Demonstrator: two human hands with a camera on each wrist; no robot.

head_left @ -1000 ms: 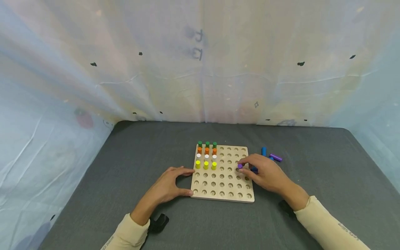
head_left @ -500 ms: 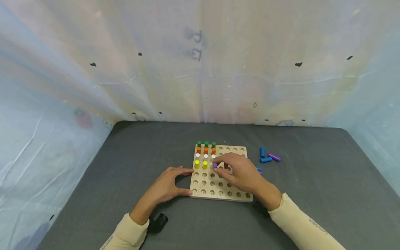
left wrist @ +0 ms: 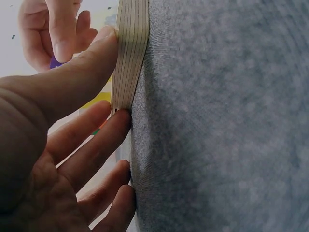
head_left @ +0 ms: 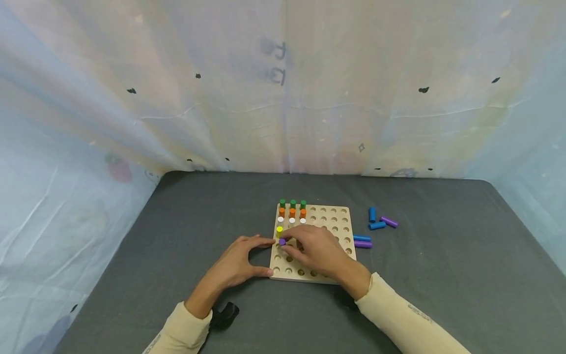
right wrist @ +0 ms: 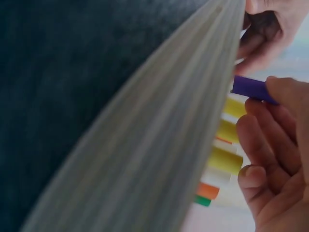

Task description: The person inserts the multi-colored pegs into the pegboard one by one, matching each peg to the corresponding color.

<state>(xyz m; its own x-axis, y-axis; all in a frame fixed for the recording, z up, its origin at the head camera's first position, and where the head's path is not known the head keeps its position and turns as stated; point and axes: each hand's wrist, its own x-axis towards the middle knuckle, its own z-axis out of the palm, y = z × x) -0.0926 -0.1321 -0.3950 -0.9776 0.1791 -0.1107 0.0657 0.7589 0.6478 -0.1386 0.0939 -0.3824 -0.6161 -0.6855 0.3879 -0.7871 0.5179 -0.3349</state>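
Observation:
My right hand (head_left: 318, 250) pinches a purple peg (head_left: 282, 242) between thumb and fingers over the left side of a wooden pegboard (head_left: 329, 214). In the right wrist view, the peg (right wrist: 253, 89) stands at the board's face; whether it sits inside a hole cannot be told. My left hand (head_left: 234, 263) touches the board's left edge with thumb and extended fingers, seen also along the layered edge (left wrist: 130, 53) in the left wrist view. Rows of green (head_left: 293, 202), orange (head_left: 292, 212) and white pegs (head_left: 292, 221) stand upright. The yellow row (head_left: 280, 230) is partly hidden by my right hand.
Right of the board lie loose blue pegs (head_left: 377, 225) and a purple peg (head_left: 389, 221). Another blue peg (head_left: 361, 237) and purple peg (head_left: 363, 244) lie against its right edge. A grey cloth (head_left: 212, 211) covers the table; a printed curtain (head_left: 327, 137) hangs behind.
My right hand has carried the purple peg leftward across the board, from its right side to the left column just below the yellow row. My left hand has stayed at the edge.

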